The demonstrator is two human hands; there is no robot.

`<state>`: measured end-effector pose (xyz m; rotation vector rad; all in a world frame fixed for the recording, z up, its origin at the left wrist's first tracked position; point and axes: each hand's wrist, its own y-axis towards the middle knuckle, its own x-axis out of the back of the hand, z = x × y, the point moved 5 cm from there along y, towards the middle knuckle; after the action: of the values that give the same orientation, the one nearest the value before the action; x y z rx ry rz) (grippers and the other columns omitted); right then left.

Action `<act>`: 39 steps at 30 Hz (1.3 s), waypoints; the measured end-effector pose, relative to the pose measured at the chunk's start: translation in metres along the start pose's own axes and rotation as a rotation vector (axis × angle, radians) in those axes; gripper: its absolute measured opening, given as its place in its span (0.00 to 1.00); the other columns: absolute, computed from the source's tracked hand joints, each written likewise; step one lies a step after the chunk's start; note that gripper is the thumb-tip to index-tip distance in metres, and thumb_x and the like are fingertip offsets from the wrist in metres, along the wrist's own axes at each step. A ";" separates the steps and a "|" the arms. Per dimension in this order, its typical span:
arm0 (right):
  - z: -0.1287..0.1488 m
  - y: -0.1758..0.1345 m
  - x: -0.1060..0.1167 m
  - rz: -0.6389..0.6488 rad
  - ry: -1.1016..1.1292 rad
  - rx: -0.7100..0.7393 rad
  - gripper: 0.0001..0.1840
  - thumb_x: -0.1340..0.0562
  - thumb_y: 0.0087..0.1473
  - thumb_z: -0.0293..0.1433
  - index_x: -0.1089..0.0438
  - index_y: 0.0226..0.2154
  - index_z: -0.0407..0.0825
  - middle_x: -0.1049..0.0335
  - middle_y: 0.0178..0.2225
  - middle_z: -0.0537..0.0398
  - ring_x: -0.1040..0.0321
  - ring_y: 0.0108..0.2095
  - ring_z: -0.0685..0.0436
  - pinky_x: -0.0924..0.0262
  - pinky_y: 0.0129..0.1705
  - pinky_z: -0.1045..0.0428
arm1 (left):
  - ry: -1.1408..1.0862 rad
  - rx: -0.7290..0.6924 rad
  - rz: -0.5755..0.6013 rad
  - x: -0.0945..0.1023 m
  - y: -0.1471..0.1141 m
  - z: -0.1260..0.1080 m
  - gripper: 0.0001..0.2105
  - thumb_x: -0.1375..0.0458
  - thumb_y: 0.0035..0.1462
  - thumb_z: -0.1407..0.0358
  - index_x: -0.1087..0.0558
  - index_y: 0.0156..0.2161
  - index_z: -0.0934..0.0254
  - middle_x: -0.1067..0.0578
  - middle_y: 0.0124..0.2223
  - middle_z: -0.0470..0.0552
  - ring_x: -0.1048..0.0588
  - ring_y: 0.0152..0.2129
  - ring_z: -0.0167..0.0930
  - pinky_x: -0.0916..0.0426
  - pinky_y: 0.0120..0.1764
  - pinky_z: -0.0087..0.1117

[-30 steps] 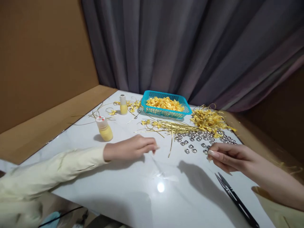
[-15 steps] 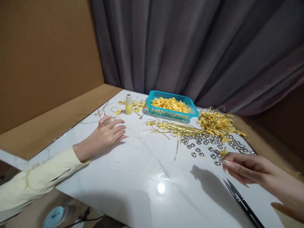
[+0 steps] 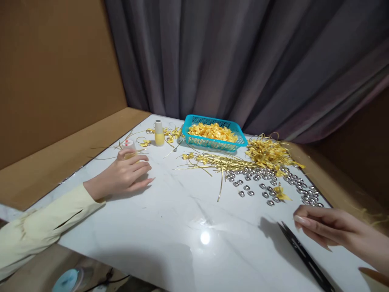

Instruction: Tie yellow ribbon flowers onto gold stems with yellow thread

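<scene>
My left hand point(image 3: 129, 174) rests on the table at the left with its fingers spread, holding nothing visible. Just behind it, partly covered by the fingers, stands a small container with a white and red top point(image 3: 128, 143). On the right, my right hand point(image 3: 325, 227) hovers above the table, thumb and fingertips pinched together. Whatever may be between them cannot be made out. Black tweezers point(image 3: 304, 255) lie below and left of this hand. Beyond the fingertips a yellow ribbon bow point(image 3: 281, 192) sits among scattered silver metal rings point(image 3: 264, 174).
A blue basket point(image 3: 241, 142) of yellow bows stands at the back. In front lies a bundle of gold wires point(image 3: 226, 161), with a pile of gold-wired bows point(image 3: 267, 153) to its right. A yellow bottle point(image 3: 159, 134) with a grey cap stands back left.
My right hand has drawn back toward the right and nearer, away from the yellow bow, which now lies by the rings. The view has shifted slightly; my left hand stays by the container.
</scene>
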<state>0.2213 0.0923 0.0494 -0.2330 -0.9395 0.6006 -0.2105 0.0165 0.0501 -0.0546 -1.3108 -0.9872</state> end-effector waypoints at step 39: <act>0.000 -0.002 -0.005 0.047 -0.024 0.121 0.29 0.48 0.56 0.55 0.38 0.23 0.48 0.43 0.20 0.58 0.44 0.23 0.48 0.48 0.30 0.52 | -0.863 0.179 0.601 -0.040 0.058 -0.078 0.18 0.61 0.69 0.59 0.34 0.33 0.64 0.31 0.29 0.48 0.32 0.26 0.29 0.42 0.31 0.28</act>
<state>0.2197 0.0881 0.0469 -0.1405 -0.9194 0.7023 -0.1105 0.0320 0.0208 -0.7604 -1.9906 -0.3031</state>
